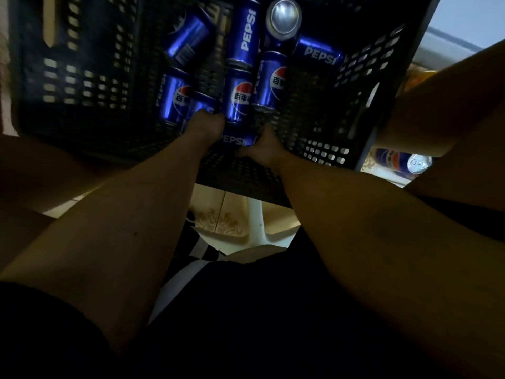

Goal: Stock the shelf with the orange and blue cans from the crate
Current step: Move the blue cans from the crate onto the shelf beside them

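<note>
Both hands, left (205, 124) and right (263, 149), grip one blue can (235, 139) in the crate (82, 77).

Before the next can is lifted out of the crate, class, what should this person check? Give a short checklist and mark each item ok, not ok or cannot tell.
1. Both hands are inside the crate: ok.
2. Left hand is on a can: touches a blue can, grip cannot tell.
3. Right hand has a can: sits beside the nearest PEPSI can, grip cannot tell.
4. Blue cans remain to stock: ok, several lie in the crate.
5. Orange cans remain in the crate: not ok, none visible.
6. Shelf space is free: cannot tell.
</note>
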`<action>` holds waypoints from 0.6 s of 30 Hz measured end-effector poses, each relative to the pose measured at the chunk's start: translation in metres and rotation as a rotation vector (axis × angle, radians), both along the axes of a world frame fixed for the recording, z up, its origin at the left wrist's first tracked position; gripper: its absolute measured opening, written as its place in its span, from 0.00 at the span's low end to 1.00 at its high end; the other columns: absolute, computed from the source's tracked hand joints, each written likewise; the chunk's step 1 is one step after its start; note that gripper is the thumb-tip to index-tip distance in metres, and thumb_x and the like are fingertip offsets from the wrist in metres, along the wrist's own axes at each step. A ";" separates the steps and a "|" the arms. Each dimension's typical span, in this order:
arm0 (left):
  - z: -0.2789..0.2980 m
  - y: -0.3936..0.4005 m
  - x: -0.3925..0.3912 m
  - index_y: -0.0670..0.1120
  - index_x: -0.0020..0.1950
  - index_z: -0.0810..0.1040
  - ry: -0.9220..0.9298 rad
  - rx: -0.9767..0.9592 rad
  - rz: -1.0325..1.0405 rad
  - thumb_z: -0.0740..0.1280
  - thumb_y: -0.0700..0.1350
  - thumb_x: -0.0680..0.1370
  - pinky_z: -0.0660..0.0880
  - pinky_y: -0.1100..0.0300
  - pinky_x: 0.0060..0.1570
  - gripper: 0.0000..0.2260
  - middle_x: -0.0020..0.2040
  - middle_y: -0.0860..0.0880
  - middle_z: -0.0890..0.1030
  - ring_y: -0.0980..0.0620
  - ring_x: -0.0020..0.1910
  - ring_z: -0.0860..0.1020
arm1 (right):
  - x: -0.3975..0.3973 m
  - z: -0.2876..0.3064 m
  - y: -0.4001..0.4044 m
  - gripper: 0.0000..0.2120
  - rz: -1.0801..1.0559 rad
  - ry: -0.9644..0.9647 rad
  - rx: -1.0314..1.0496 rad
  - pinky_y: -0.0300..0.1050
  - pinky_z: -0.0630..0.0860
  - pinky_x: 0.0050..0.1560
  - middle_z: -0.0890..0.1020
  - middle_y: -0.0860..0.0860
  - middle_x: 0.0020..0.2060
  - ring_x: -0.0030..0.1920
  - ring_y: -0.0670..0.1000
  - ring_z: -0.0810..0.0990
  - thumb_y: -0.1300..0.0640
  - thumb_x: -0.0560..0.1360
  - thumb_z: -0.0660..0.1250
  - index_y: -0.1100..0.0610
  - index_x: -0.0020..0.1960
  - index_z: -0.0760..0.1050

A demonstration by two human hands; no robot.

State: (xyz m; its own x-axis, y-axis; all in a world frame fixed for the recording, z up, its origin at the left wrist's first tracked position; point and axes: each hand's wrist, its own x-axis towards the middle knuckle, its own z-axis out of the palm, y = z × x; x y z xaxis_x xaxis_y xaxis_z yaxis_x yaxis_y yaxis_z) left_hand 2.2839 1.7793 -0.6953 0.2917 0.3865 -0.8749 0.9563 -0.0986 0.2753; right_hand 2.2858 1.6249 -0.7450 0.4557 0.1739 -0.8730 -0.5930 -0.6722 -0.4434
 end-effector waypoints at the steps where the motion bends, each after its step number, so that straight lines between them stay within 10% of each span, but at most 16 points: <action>1: 0.001 0.000 0.000 0.38 0.66 0.74 -0.001 0.015 0.001 0.62 0.48 0.78 0.73 0.57 0.55 0.20 0.63 0.38 0.77 0.41 0.59 0.77 | 0.003 0.009 -0.001 0.43 -0.036 -0.029 0.044 0.49 0.74 0.63 0.74 0.54 0.61 0.60 0.52 0.75 0.62 0.61 0.82 0.60 0.67 0.61; 4: 0.008 0.000 0.001 0.39 0.66 0.75 -0.035 0.085 0.013 0.62 0.47 0.78 0.69 0.60 0.51 0.19 0.64 0.39 0.77 0.41 0.61 0.75 | 0.008 0.024 -0.002 0.36 -0.104 -0.075 0.101 0.33 0.74 0.47 0.74 0.52 0.54 0.51 0.47 0.75 0.67 0.64 0.80 0.63 0.64 0.62; 8: 0.023 0.002 0.006 0.41 0.65 0.77 -0.150 0.097 0.079 0.62 0.48 0.76 0.73 0.57 0.56 0.20 0.63 0.40 0.79 0.41 0.61 0.77 | 0.023 0.050 0.000 0.29 -0.279 -0.043 0.145 0.48 0.80 0.51 0.76 0.54 0.56 0.53 0.53 0.79 0.63 0.66 0.79 0.58 0.60 0.66; 13: 0.055 -0.002 0.018 0.45 0.60 0.76 -0.304 0.081 0.178 0.60 0.48 0.80 0.72 0.64 0.32 0.11 0.48 0.47 0.81 0.51 0.40 0.77 | 0.055 0.096 0.000 0.21 -0.508 0.067 0.320 0.53 0.81 0.52 0.84 0.53 0.49 0.49 0.53 0.83 0.54 0.71 0.77 0.57 0.59 0.73; 18: 0.088 0.001 0.033 0.48 0.43 0.75 -0.504 0.040 0.351 0.61 0.45 0.77 0.76 0.48 0.47 0.05 0.42 0.46 0.79 0.45 0.44 0.77 | 0.074 0.144 0.013 0.25 -0.615 0.112 0.536 0.58 0.74 0.65 0.84 0.54 0.57 0.60 0.54 0.81 0.42 0.72 0.71 0.55 0.65 0.76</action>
State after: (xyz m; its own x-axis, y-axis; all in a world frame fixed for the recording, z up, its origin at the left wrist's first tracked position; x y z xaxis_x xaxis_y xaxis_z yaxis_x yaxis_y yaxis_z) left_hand 2.3165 1.7799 -0.6073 0.5151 0.5642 -0.6452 0.6865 0.1791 0.7047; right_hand 2.3600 1.6378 -0.6006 0.5204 0.3279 -0.7884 -0.8461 0.0732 -0.5280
